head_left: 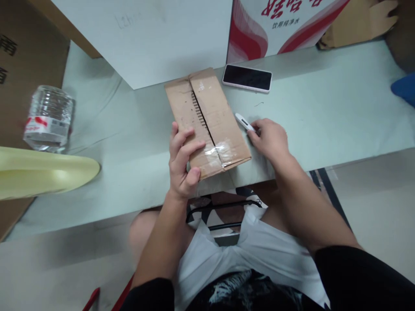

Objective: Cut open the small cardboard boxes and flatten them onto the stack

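Note:
A small brown cardboard box (pixel 220 116) lies at a slant on the table, its top flaps meeting at a narrow, partly parted seam. Clear tape (pixel 223 153) shines across the near end of that seam. My left hand (pixel 183 162) grips the box's near left side, with fingers bent over the top. Just right of the box, my right hand (pixel 270 137) is closed around the near end of a slim white utility knife (pixel 244 122) with a dark slot. The knife's far end points toward the box; no bare blade can be made out.
Behind the box are a phone (pixel 247 78), a large white carton (pixel 168 39) and a red-and-white carton (pixel 279 26). A clear plastic bottle (pixel 48 119) and a pale yellow curved object (pixel 48 172) are at the left. Something blue (pixel 405 90) juts in at the right edge.

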Motion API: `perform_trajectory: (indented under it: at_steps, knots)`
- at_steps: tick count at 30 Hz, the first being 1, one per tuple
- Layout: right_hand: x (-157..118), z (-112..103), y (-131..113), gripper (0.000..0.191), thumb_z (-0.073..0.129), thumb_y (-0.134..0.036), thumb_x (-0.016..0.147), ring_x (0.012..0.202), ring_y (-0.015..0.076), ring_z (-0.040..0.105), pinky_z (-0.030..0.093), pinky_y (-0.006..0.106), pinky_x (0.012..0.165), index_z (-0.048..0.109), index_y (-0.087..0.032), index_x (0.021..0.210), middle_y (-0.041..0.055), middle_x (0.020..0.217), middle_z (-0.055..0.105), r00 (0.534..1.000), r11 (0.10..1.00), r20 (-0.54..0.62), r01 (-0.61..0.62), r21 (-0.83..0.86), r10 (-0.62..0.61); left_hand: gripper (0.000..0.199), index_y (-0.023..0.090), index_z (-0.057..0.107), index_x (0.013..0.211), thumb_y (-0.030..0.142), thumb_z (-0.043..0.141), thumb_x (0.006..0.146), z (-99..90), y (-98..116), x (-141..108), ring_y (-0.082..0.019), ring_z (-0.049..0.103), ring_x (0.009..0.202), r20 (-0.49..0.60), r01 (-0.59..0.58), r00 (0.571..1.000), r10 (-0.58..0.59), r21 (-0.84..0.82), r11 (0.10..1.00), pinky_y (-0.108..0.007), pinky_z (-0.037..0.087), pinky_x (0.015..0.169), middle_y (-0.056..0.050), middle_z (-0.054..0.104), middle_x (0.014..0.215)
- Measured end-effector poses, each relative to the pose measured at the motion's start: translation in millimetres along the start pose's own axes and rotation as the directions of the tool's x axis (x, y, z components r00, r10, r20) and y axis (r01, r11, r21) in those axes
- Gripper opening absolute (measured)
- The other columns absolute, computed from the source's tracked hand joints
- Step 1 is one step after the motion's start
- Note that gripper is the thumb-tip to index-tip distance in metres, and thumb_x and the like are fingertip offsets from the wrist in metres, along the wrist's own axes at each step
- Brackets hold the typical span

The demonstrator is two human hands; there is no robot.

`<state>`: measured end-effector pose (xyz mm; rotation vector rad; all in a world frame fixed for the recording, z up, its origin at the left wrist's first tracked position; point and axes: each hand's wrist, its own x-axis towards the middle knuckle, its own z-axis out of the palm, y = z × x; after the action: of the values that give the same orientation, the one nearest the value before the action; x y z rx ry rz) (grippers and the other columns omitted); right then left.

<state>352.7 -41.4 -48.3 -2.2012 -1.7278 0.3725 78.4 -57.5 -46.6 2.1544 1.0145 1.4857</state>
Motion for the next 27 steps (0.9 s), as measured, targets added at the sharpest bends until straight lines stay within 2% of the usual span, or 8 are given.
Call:
perform_trajectory:
  at_steps: [3, 6, 9, 11, 15, 19, 23, 27]
  knots:
    - [4, -8, -2, 0.015, 0.061, -0.038, 0.093, 0.081, 0.0224, 0.065, 0.053, 0.04, 0.076, 0.062, -0.023, 0.096, 0.0074, 0.096, 0.07, 0.97, 0.941, -0.241, 0.043, 0.336, 0.041, 0.049, 0.032, 0.069, 0.126, 0.063, 0.041, 0.101, 0.8, -4, 0, -0.033, 0.054, 0.146, 0.007, -0.068, 0.998, 0.068, 0.016, 0.998, -0.064, 0.023, 0.136, -0.005, 0.064, 0.142]
    - [-1, -22, -10, 0.022, 0.065, -0.045, 0.092, 0.069, 0.0154, 0.061, 0.05, 0.032, 0.062, 0.052, -0.027, 0.094, 0.0026, 0.092, 0.068, 0.852, 0.679, -0.517, 0.333, 0.654, 0.081, 0.044, 0.033, 0.066, 0.133, 0.054, 0.042, 0.103, 1.4, -5, 1, -0.03, 0.055, 0.145, 0.008, -0.114, 0.993, 0.115, -0.028, 0.993, -0.061, 0.026, 0.136, -0.004, 0.061, 0.146]
    - [-19, -40, -28, 0.033, 0.078, -0.038, 0.082, 0.063, 0.0129, 0.057, 0.039, 0.024, 0.046, 0.046, -0.028, 0.083, -0.0028, 0.077, 0.062, 0.724, 0.411, -0.682, 0.592, 0.693, 0.107, 0.043, 0.033, 0.064, 0.135, 0.053, 0.042, 0.103, 1.5, -3, 2, -0.03, 0.056, 0.144, 0.007, -0.12, 0.993, 0.12, -0.044, 0.992, -0.061, 0.027, 0.135, -0.004, 0.061, 0.147]
    - [-36, -50, -41, 0.03, 0.08, -0.035, 0.081, 0.059, 0.0117, 0.056, 0.034, 0.021, 0.039, 0.051, -0.027, 0.08, -0.0047, 0.07, 0.057, 0.69, 0.345, -0.722, 0.665, 0.663, 0.058, 0.044, 0.034, 0.064, 0.135, 0.053, 0.042, 0.103, 1.5, -3, 2, -0.032, 0.057, 0.143, 0.01, -0.116, 0.993, 0.116, -0.035, 0.993, -0.062, 0.027, 0.135, -0.004, 0.061, 0.147]
    - [-68, -62, -57, 0.006, 0.075, -0.029, 0.09, 0.05, 0.0097, 0.059, 0.048, 0.024, 0.041, 0.069, -0.026, 0.089, -0.0029, 0.074, 0.07, 0.677, 0.405, -0.719, 0.709, 0.578, -0.157, 0.045, 0.034, 0.064, 0.135, 0.056, 0.042, 0.103, 2.5, -3, 1, -0.033, 0.057, 0.141, 0.012, -0.102, 0.995, 0.103, -0.024, 0.994, -0.064, 0.027, 0.134, -0.004, 0.061, 0.147]
    - [-84, -63, -62, 0.006, 0.07, -0.023, 0.094, 0.064, 0.0139, 0.075, 0.066, 0.03, 0.063, 0.075, -0.025, 0.091, 0.0014, 0.09, 0.083, 0.754, 0.521, -0.543, 0.653, 0.55, -0.37, 0.045, 0.035, 0.065, 0.135, 0.057, 0.042, 0.103, 3.8, -3, -1, -0.031, 0.056, 0.144, 0.001, -0.081, 0.997, 0.081, -0.049, 0.996, -0.062, 0.026, 0.135, -0.003, 0.06, 0.147]
    - [-84, -60, -63, 0.008, 0.07, -0.019, 0.092, 0.075, 0.0156, 0.081, 0.069, 0.027, 0.07, 0.075, -0.024, 0.09, 0.0009, 0.091, 0.084, 0.703, 0.494, -0.563, 0.709, 0.503, -0.435, 0.045, 0.035, 0.065, 0.135, 0.056, 0.043, 0.102, 3.1, -3, -1, -0.032, 0.055, 0.144, 0.008, -0.09, 0.996, 0.09, -0.041, 0.995, -0.063, 0.026, 0.135, -0.003, 0.06, 0.148]
    - [-84, -60, -64, 0.008, 0.068, -0.017, 0.093, 0.076, 0.0145, 0.082, 0.069, 0.024, 0.072, 0.073, -0.023, 0.09, 0.0016, 0.091, 0.085, 0.691, 0.524, -0.546, 0.72, 0.456, -0.475, 0.044, 0.033, 0.064, 0.134, 0.053, 0.041, 0.103, 1.1, -2, 2, -0.03, 0.059, 0.139, 0.017, -0.119, 0.993, 0.119, -0.014, 0.993, -0.062, 0.029, 0.134, -0.004, 0.061, 0.145]
